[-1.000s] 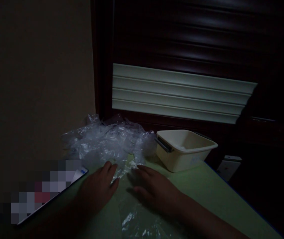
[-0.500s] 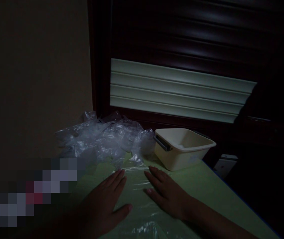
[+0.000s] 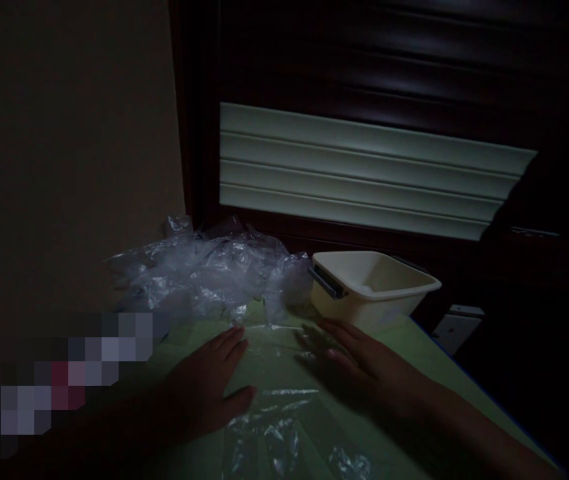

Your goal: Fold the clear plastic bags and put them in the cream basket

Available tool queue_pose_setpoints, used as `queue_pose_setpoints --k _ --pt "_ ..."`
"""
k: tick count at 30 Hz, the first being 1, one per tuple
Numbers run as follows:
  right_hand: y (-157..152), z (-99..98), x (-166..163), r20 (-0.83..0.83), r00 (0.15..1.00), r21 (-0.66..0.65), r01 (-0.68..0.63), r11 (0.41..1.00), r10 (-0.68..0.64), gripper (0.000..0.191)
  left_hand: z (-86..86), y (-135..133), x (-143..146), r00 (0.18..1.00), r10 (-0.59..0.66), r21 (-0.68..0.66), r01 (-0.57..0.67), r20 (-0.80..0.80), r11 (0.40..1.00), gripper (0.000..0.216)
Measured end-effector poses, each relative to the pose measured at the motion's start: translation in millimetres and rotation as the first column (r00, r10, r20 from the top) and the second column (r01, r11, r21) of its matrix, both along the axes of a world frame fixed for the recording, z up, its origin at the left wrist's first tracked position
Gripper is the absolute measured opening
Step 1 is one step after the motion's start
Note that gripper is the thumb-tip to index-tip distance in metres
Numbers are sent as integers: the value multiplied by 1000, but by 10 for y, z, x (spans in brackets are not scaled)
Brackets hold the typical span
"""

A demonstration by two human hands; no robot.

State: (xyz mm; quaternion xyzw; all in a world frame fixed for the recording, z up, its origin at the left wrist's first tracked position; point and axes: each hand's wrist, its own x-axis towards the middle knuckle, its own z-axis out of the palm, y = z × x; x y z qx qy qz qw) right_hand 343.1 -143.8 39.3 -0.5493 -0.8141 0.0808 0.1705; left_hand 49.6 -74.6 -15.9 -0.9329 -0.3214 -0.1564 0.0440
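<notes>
A clear plastic bag (image 3: 284, 400) lies spread on the light green tabletop (image 3: 414, 367). My left hand (image 3: 209, 383) rests flat at the bag's left side, its fingers stretched forward and the thumb apart. My right hand (image 3: 364, 360) hovers over the right side, fingers extended, with its shadow on the surface below. Neither hand holds anything. Beyond the hands is a heap of crumpled clear plastic bags (image 3: 214, 273). The room is dim, so the bag's edges are hard to make out.
A cream plastic tub (image 3: 364, 303) with dark handles stands at the back right, near the right hand. Past the table's right edge a pale phone-like object (image 3: 459, 327) shows. Dark panelling with pale slats (image 3: 354, 173) rises behind, and a wall (image 3: 69, 133) borders the left.
My right hand has lifted off the plastic and moved to the right. My left hand stays nearly in place. The view has shifted slightly.
</notes>
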Motion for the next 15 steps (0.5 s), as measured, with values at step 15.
queue_pose_setpoints --k 15 --pt "679 -272 -214 95 983 -22 -156 988 157 61 -128 123 23 941 -41 -31 54 335 998 40"
